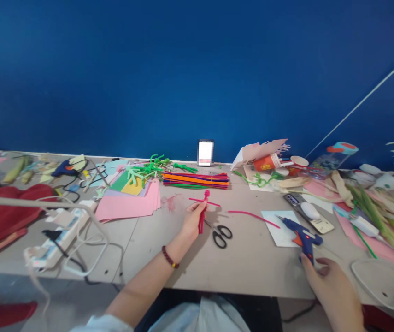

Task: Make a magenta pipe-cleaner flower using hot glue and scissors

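The left hand (195,216) has its grip closed on a pink pipe-cleaner figure (206,196), pinched between thumb and fingers above the middle of the bench (179,267). The figure has a small looped head at the top, a thin strip crossing it like arms, and strands hanging down below the fingers. Just beside it lies a pair of scissors (221,236) with black handles, their loops toward the person.

The right hand (333,286) is at the lower end of the handle of a blue glue gun (302,233), with its thumb against the handle and its fingers curled; whether the grip is closed around it, I cannot tell. The gun's nozzle points away to the left over a pale blue sheet (276,235), and a small red light shows on its body. A loose pink pipe cleaner (252,216) runs from near the scissors onto that sheet.

Behind the figure is a bundle of colored pipe cleaners (197,180), with a bright phone screen (205,153) standing upright beyond it. Pink paper sheets (127,205) lie left of the bundle, and a white power strip (61,237) sits farther left. Behind the glue gun, a white mouse (310,210) rests on a gray phone (321,225).
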A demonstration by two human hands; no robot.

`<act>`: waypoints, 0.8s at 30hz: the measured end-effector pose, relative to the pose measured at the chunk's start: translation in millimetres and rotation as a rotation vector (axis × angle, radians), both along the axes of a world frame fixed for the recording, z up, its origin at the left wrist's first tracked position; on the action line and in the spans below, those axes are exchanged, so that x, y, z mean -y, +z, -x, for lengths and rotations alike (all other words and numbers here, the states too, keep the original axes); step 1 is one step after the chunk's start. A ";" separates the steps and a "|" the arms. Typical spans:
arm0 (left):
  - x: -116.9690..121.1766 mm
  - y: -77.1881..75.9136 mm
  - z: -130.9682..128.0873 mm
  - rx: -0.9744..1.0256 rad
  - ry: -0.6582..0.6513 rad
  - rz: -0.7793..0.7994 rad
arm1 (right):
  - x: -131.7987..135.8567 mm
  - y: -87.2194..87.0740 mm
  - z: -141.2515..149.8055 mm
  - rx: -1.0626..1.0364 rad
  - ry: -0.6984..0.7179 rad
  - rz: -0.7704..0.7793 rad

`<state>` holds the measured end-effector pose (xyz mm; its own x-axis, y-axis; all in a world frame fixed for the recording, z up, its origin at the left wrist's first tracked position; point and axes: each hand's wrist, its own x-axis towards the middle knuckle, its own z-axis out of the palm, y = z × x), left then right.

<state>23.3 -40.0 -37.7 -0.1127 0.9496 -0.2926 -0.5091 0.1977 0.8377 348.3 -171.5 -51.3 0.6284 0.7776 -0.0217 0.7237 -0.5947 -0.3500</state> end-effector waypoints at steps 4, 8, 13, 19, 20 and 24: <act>-0.8 -2.4 1.1 0.023 -0.010 0.002 | -14.2 14.2 11.5 -0.032 -0.017 0.040; -0.3 -0.9 0.1 0.039 -0.028 0.029 | -26.0 16.7 10.8 -0.011 -0.076 0.078; 0.9 0.8 -0.7 0.038 -0.033 0.044 | -33.0 3.7 -10.1 -0.232 -0.141 -0.005; 0.8 1.8 -0.8 0.047 0.000 0.063 | -24.1 4.6 -6.7 -0.923 -0.256 -0.256; 0.9 2.3 -0.8 0.038 0.007 0.059 | -22.6 7.0 -3.7 -1.008 -0.261 -0.325; 1.2 3.3 -0.9 0.016 0.008 0.040 | -22.9 16.4 9.5 -1.250 -0.212 -0.414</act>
<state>24.2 -41.2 -34.5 -0.1151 0.9362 -0.3320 -0.5242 0.2267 0.8209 338.8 -148.6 -34.9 0.4679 0.7569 -0.4562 -0.3069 -0.3449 -0.8870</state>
